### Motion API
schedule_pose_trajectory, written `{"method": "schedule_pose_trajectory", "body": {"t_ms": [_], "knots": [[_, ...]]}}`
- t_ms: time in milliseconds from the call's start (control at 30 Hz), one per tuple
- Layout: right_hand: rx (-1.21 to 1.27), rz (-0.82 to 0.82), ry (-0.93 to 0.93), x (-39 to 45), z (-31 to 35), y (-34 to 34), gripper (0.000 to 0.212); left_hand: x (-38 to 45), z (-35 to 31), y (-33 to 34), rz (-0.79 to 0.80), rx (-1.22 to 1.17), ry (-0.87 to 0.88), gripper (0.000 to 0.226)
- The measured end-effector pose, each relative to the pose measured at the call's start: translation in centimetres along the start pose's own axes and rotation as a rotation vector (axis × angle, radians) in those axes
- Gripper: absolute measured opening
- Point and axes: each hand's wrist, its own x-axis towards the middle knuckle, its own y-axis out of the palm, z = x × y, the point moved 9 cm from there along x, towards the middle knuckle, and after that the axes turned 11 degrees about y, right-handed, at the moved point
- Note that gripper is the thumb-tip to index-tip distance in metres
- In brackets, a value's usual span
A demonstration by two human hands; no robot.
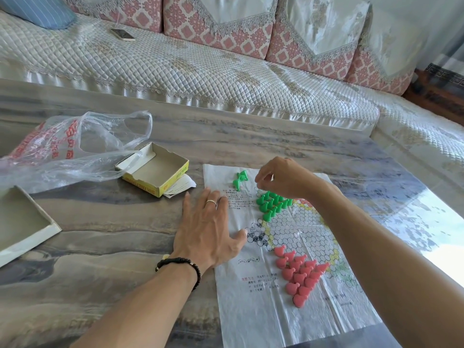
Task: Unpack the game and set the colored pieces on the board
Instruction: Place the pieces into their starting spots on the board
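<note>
pressing board [271, 305], left hand [209, 222] flat

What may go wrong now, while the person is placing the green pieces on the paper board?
1. The right hand hangs just above the packed green pieces; a low finger may topple them.
2. The paper board is thin and creased, pressed only by the left hand; a tug might shift the pink pieces.
3. Loose green pieces lie near the board's edge and could slide off.
</note>
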Motion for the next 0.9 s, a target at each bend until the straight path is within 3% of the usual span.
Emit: {"method": "schedule_pose_trajectory", "body": {"t_ms": [267, 500, 733, 900], "knots": [[0.102, -0.129, 0.021, 2.6, 1.8, 1.0, 0.013, -0.1, 0.1, -0.1, -0.008, -0.005, -0.003, 0.081], [0.081, -0.112, 0.062, 3.4, 2.4, 3.1, 0.015, 0.0, -0.1, 0.0, -0.008, -0.002, -0.001, 0.081], [0.219, -0.246, 0.068, 2.3, 0.2, -1.0, 0.013, 0.0, -0.1, 0.0, 0.011, -0.019, 0.001, 0.080], [0.186, -0.214, 0.123, 1.8, -2.3, -2.3, 0.017, 0.0, -0.1, 0.0, 0.012, -0.021, 0.002, 0.081]]}}
